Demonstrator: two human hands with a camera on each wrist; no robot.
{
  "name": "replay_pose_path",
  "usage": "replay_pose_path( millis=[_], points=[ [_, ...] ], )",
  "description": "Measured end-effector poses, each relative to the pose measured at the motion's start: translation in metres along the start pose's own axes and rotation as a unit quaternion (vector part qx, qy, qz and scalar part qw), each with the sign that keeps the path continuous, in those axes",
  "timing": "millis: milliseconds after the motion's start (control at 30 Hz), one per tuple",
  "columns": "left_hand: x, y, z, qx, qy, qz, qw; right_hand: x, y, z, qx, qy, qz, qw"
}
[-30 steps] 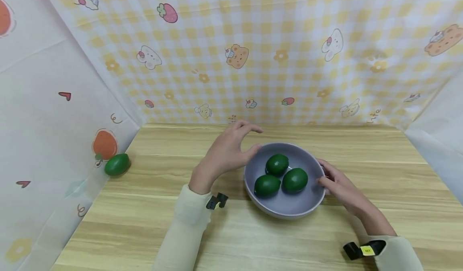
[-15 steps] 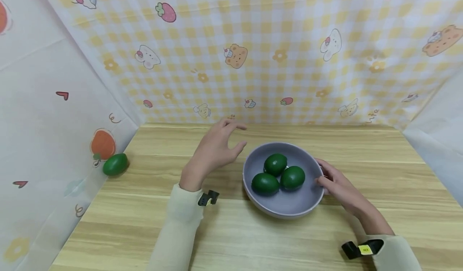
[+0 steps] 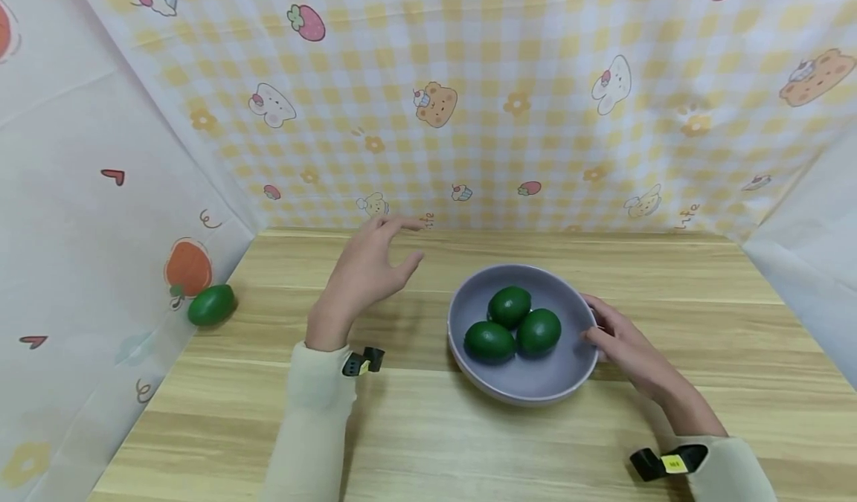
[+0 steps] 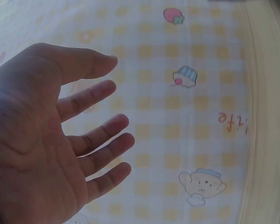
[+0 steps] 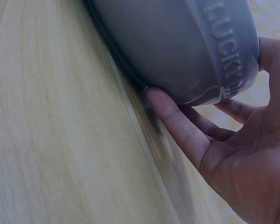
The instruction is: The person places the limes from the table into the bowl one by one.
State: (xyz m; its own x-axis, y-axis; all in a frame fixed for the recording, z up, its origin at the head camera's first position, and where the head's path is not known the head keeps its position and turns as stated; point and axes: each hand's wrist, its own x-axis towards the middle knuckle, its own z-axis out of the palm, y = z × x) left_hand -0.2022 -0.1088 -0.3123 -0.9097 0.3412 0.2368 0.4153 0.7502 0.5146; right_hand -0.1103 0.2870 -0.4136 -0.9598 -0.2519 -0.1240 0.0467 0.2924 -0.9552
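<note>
A grey-purple bowl (image 3: 535,377) stands on the wooden table and holds three dark green oval fruits (image 3: 510,306). My right hand (image 3: 602,335) grips the bowl's right rim. In the right wrist view its fingers (image 5: 177,121) lie under the bowl (image 5: 177,42) and its thumb is over the rim. My left hand (image 3: 391,253) hovers to the left of the bowl, clear of it, with spread fingers and nothing in it. The left wrist view shows that left hand (image 4: 91,95) open against the checked backdrop. A fourth green fruit (image 3: 211,305) lies at the table's far left, against the side wall.
Cloth walls with cartoon prints close the table (image 3: 428,442) at the back (image 3: 469,115), left (image 3: 100,227) and right (image 3: 817,264). Bare wood runs in front of the bowl and between the bowl and the lone fruit.
My left hand has let go of the bowl's left rim and moved left and slightly back, away from it. The right hand and the bowl have hardly moved.
</note>
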Motion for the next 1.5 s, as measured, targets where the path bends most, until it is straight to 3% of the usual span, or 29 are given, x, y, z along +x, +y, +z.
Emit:
replay_pose_path(
  millis=[200,433,733,1100,1500],
  points=[
    [-0.002,-0.009,-0.006,0.005,0.011,-0.014,0.9998,0.000,-0.001,0.000,-0.002,0.002,0.004,1.000],
    [-0.002,-0.022,-0.011,0.047,0.043,-0.037,0.9973,0.000,0.000,0.000,-0.003,0.002,0.003,1.000],
    [-0.007,-0.042,-0.022,0.046,0.081,-0.056,0.9941,0.001,0.000,0.001,-0.007,0.004,0.003,1.000],
    [-0.016,-0.065,-0.036,0.074,0.135,-0.115,0.9813,0.000,0.001,0.001,-0.016,0.007,0.005,1.000],
    [-0.024,-0.086,-0.048,0.079,0.124,-0.153,0.9772,-0.001,0.002,0.000,-0.013,0.004,-0.003,1.000]
  ],
)
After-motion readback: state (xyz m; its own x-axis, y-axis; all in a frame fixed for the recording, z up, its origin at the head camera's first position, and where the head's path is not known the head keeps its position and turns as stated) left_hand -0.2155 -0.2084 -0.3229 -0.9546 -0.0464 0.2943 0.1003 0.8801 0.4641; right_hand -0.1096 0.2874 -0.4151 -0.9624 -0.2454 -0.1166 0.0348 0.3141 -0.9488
